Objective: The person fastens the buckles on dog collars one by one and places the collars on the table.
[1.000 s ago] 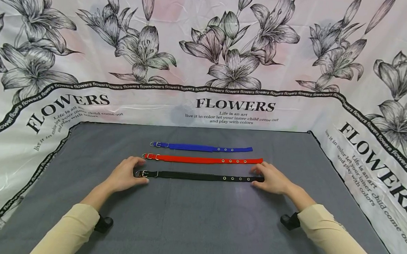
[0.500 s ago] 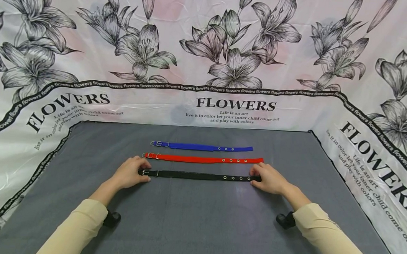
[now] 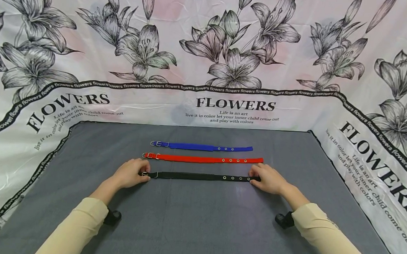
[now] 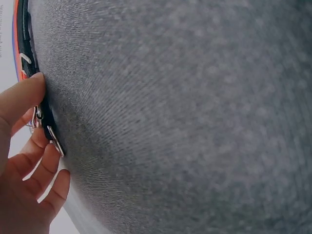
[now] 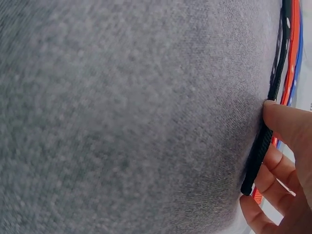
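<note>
A black collar with a metal buckle and a row of eyelets lies stretched left to right, nearest me of three. My left hand pinches its buckle end between thumb and fingers. In the left wrist view, the metal buckle pokes out below the thumb. My right hand pinches the eyelet end, and the right wrist view shows the black tip past the thumb. Just behind runs a red collar, its right end close to my right fingers. Farther back is a shorter blue collar.
Grey cloth covers the table. A white flower-printed sheet rises along the back and both sides. Black wrist straps with mounts sit below both hands.
My left hand has moved right, over the black collar's buckle end, and now pinches it. The right hand has shifted slightly left on its end. The red and blue collars stay put.
</note>
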Available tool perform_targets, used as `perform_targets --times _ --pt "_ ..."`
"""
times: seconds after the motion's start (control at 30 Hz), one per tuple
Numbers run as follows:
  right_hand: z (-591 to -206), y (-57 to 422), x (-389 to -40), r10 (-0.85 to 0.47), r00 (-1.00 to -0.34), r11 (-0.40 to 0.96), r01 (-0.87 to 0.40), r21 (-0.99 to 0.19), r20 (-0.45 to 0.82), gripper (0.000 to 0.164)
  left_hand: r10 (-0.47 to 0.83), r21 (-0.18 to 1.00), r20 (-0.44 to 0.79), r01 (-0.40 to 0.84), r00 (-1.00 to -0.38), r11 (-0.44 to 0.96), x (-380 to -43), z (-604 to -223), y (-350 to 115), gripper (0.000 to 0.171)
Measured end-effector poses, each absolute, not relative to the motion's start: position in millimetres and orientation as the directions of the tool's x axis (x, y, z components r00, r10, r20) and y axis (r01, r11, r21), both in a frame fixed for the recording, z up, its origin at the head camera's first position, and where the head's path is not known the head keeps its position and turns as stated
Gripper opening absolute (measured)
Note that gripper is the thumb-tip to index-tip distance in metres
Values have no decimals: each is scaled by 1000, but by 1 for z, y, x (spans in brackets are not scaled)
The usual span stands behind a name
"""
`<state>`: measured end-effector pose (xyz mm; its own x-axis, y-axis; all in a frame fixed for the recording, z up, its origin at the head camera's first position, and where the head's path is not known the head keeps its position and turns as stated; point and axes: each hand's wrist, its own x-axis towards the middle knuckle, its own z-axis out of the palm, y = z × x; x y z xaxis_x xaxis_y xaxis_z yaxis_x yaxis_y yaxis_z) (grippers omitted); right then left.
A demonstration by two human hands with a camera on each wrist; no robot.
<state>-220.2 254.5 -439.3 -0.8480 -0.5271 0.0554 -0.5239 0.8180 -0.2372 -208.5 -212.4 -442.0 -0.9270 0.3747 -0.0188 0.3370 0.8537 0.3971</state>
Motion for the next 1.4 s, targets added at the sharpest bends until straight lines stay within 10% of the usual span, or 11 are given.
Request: perform_targets --times 0.87,1.4 --pt "-428 256 -223 -455 -872 801 -489 -345 180 2 307 464 48 294 -950 836 -198 -432 -224 4" --pt "-420 257 -225 -238 -971 654 -146 -742 -19 25 156 722 121 195 -980 664 -187 -426 -228 22"
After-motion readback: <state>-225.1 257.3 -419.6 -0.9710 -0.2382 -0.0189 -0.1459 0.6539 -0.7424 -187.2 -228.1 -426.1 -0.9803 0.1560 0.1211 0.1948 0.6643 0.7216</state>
